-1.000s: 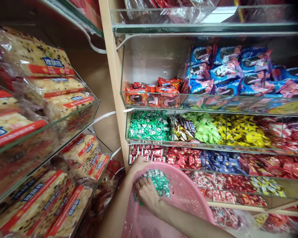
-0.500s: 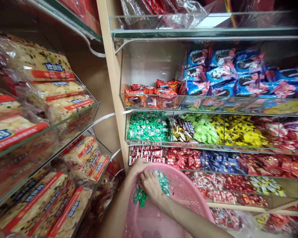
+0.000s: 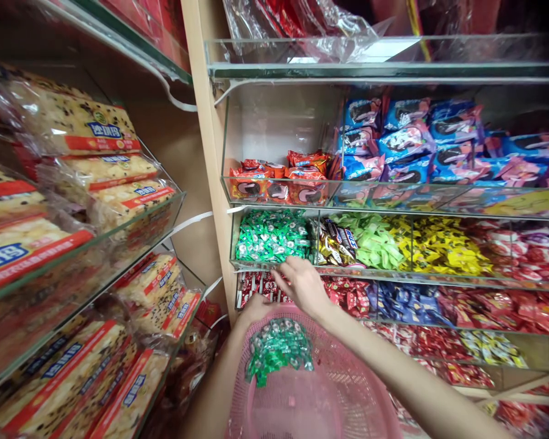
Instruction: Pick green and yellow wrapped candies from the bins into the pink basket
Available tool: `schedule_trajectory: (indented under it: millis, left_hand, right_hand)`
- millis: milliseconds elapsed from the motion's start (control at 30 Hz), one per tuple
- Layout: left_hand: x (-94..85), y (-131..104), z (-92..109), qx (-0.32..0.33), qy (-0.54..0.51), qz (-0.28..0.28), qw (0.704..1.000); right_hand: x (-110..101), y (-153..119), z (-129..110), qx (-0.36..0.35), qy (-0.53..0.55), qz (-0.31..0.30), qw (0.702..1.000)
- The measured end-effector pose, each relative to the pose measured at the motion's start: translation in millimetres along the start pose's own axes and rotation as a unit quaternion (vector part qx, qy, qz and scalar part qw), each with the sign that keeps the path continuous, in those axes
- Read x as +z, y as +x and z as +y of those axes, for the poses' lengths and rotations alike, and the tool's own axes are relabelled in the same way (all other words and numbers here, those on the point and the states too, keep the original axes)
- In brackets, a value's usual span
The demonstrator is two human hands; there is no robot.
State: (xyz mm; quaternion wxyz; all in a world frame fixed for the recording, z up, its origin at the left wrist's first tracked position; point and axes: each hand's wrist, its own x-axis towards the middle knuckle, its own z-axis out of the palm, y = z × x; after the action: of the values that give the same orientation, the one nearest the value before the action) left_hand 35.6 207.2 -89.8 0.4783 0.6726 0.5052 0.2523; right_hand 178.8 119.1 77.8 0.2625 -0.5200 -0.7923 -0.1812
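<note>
My left hand [image 3: 255, 308] is closed on the far left rim of a pink plastic basket [image 3: 370, 390], which hangs tilted below the shelves. Green-wrapped candies [image 3: 281, 347] lie in a heap against the basket's far inner wall. Over the far rim hovers my right hand [image 3: 304, 286], its fingers loosely bent, apart, and with nothing visible in them. Just above its fingertips is the glass front of a shelf bin holding a pile of the same green candies [image 3: 272, 236].
Right of that bin sit dark chocolate bars [image 3: 338, 241], pale green candies [image 3: 379, 244] and yellow candies [image 3: 443, 247]. A glass shelf [image 3: 393, 70] juts out overhead. Packaged puffed cakes [image 3: 100, 131] fill the glass-fronted shelves on the left, beside a wooden post [image 3: 205, 140].
My right hand has risen out of the basket toward the green candy bin, leaving the green heap uncovered. My left hand stays on the rim. The view has tilted up slightly.
</note>
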Motion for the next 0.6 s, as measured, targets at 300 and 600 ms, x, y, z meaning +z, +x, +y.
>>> schedule_trajectory:
  millis: [300,600]
  left_hand:
    - [-2.3,-3.6,4.4,0.019,0.104,-0.008,0.994]
    - [-3.4,-5.8,8.5,0.019,0.118,-0.005,0.993]
  right_hand:
    - [-11.4,60.3,49.6,0.009,-0.019,-0.13,0.991]
    - [-1.1,68.1,45.5,-0.017,-0.008,-0.174,0.985]
